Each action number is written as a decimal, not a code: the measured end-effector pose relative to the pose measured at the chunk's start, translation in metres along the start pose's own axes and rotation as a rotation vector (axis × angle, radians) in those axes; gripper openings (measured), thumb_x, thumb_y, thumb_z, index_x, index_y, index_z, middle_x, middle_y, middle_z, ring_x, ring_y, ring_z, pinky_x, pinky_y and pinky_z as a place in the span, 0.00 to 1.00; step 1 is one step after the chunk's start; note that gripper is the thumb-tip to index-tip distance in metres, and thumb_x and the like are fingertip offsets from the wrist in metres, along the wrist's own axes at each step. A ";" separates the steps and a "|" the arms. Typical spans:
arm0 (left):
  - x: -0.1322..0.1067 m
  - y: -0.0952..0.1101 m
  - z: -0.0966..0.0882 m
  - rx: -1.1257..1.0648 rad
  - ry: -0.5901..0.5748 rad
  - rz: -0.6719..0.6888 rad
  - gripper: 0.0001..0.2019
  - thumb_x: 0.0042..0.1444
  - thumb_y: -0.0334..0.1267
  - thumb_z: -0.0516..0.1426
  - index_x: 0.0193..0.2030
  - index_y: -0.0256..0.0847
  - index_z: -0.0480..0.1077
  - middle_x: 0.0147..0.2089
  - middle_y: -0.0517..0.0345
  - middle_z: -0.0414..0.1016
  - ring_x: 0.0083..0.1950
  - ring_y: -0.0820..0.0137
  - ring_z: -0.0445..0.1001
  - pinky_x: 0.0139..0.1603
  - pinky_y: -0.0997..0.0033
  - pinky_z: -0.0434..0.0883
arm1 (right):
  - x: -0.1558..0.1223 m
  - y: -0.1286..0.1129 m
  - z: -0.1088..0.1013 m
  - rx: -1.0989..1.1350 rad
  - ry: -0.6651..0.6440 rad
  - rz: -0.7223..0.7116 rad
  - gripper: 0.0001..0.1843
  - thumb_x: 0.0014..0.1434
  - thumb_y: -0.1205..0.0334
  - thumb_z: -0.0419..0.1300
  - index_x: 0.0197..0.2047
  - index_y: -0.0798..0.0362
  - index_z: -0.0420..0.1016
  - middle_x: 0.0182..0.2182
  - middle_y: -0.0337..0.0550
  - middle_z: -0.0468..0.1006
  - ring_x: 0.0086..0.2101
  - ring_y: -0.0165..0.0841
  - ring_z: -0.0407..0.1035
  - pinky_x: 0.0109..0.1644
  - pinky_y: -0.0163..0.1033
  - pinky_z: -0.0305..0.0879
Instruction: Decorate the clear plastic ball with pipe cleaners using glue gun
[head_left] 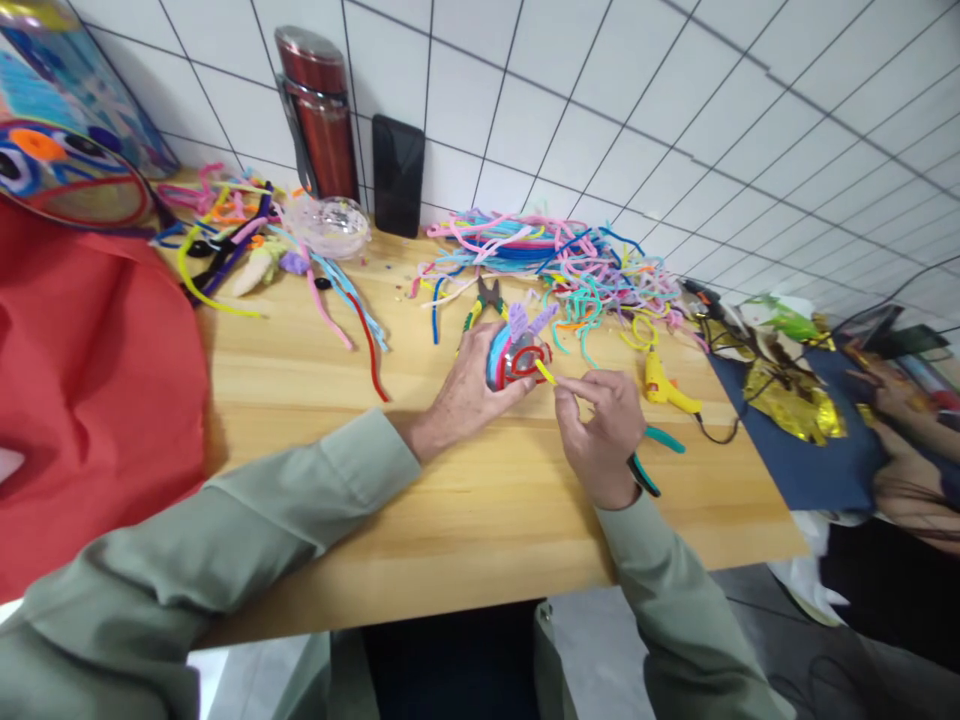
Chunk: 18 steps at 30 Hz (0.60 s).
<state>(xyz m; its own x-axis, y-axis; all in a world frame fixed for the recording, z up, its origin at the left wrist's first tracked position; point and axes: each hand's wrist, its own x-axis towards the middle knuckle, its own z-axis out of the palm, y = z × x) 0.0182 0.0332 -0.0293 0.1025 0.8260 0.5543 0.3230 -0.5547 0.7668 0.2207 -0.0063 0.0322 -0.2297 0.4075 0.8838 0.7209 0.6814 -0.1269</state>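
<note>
My left hand (469,390) is closed around a small pipe-cleaner figure (519,352) with red, blue and purple parts, held just above the wooden table (465,500). My right hand (600,425) pinches a short yellow pipe cleaner (546,372) whose tip touches the figure's red side. Teal-handled pliers (651,458) lie under or behind my right hand on the table; whether the hand holds them I cannot tell.
A big heap of coloured pipe cleaners (555,260) lies behind the hands, with green-handled pliers (484,300) and a yellow glue gun (664,385). A red thermos (319,110), a dark phone (397,175), a clear bowl (330,225), red cloth (90,380) at left. Another person's hands (904,440) at right.
</note>
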 end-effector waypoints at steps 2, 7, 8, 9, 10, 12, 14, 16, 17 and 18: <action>0.001 0.002 -0.001 -0.002 -0.011 -0.009 0.42 0.69 0.54 0.72 0.81 0.44 0.59 0.76 0.38 0.73 0.79 0.46 0.73 0.81 0.40 0.74 | -0.002 0.005 0.002 0.045 0.028 0.095 0.11 0.73 0.67 0.68 0.52 0.40 0.87 0.38 0.38 0.82 0.40 0.38 0.79 0.44 0.46 0.76; 0.001 0.003 -0.003 -0.006 -0.013 0.020 0.42 0.70 0.54 0.71 0.81 0.45 0.58 0.78 0.38 0.72 0.80 0.46 0.73 0.82 0.41 0.73 | -0.005 0.016 0.007 0.251 0.015 0.424 0.05 0.73 0.57 0.69 0.45 0.44 0.88 0.38 0.40 0.83 0.41 0.39 0.79 0.47 0.48 0.77; 0.001 0.002 -0.003 -0.006 -0.012 0.020 0.42 0.70 0.54 0.71 0.81 0.45 0.58 0.77 0.37 0.72 0.80 0.46 0.73 0.81 0.41 0.73 | -0.005 0.017 0.008 0.304 0.003 0.471 0.05 0.73 0.56 0.69 0.44 0.44 0.88 0.38 0.40 0.83 0.41 0.39 0.79 0.48 0.47 0.77; 0.001 0.001 -0.003 -0.008 -0.014 0.017 0.42 0.70 0.55 0.71 0.81 0.44 0.58 0.77 0.37 0.72 0.79 0.46 0.74 0.81 0.41 0.73 | -0.004 0.017 0.008 0.348 -0.014 0.510 0.05 0.72 0.56 0.69 0.44 0.44 0.88 0.38 0.40 0.83 0.41 0.39 0.78 0.48 0.47 0.76; 0.000 0.000 -0.003 -0.010 -0.016 0.013 0.42 0.70 0.55 0.70 0.81 0.44 0.58 0.77 0.37 0.72 0.79 0.46 0.74 0.81 0.41 0.74 | -0.004 0.017 0.008 0.380 -0.034 0.542 0.05 0.71 0.56 0.69 0.43 0.44 0.88 0.38 0.39 0.83 0.41 0.38 0.78 0.48 0.46 0.75; -0.001 -0.002 -0.003 -0.014 -0.020 0.007 0.43 0.70 0.57 0.70 0.81 0.44 0.58 0.77 0.36 0.71 0.79 0.45 0.74 0.81 0.40 0.73 | -0.003 0.017 0.008 0.409 -0.072 0.590 0.06 0.70 0.56 0.69 0.42 0.45 0.88 0.37 0.39 0.82 0.41 0.38 0.77 0.48 0.45 0.74; -0.001 -0.004 -0.004 -0.012 -0.016 0.008 0.43 0.70 0.58 0.69 0.82 0.44 0.57 0.78 0.35 0.71 0.80 0.45 0.73 0.82 0.39 0.73 | -0.004 0.018 0.008 0.423 -0.102 0.621 0.06 0.70 0.57 0.68 0.41 0.45 0.88 0.36 0.39 0.82 0.41 0.38 0.76 0.48 0.45 0.73; -0.001 -0.005 -0.004 0.002 -0.006 0.011 0.44 0.70 0.58 0.70 0.82 0.44 0.56 0.79 0.35 0.70 0.81 0.44 0.72 0.82 0.38 0.72 | -0.007 0.020 0.009 0.448 -0.108 0.639 0.07 0.70 0.58 0.67 0.40 0.46 0.87 0.37 0.38 0.81 0.41 0.38 0.76 0.48 0.45 0.72; -0.001 -0.005 -0.004 0.011 -0.003 0.012 0.44 0.70 0.58 0.70 0.83 0.45 0.56 0.80 0.35 0.70 0.82 0.44 0.71 0.83 0.38 0.72 | -0.009 0.022 0.010 0.455 -0.111 0.641 0.07 0.70 0.58 0.66 0.41 0.46 0.87 0.37 0.38 0.81 0.40 0.37 0.75 0.48 0.44 0.72; -0.001 -0.005 -0.004 0.019 -0.001 0.011 0.45 0.70 0.57 0.69 0.84 0.45 0.55 0.81 0.36 0.69 0.82 0.45 0.70 0.83 0.38 0.71 | -0.011 0.025 0.011 0.449 -0.125 0.629 0.08 0.71 0.58 0.64 0.42 0.46 0.86 0.37 0.38 0.81 0.40 0.37 0.75 0.48 0.44 0.72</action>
<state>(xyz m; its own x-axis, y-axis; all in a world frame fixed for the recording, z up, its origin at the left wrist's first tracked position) 0.0127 0.0346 -0.0323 0.1068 0.8198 0.5626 0.3396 -0.5619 0.7543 0.2335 0.0130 0.0143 0.0434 0.8460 0.5314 0.4121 0.4694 -0.7809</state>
